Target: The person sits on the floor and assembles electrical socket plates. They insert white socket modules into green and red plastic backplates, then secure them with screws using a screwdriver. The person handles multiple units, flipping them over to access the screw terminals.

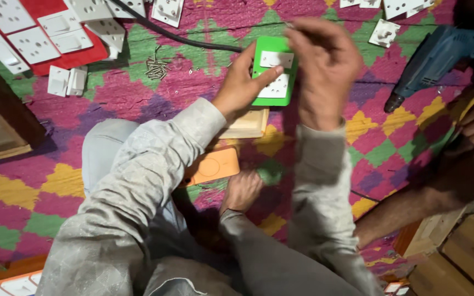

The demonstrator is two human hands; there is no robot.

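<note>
A green switchboard (273, 71) is being gripped by the left hand (242, 85) while the right hand (325, 66), fingers curled, is being held above it

drill (432, 57) right; screws (156, 68) left

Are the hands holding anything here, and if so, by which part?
The left hand grips the green switch plate by its left edge. The right hand is above it; its hold cannot be told.

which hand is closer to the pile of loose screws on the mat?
Left. The left hand, gripping the green switch plate, sits just right of the screws. The right hand is farther right, beyond the plate.
</note>
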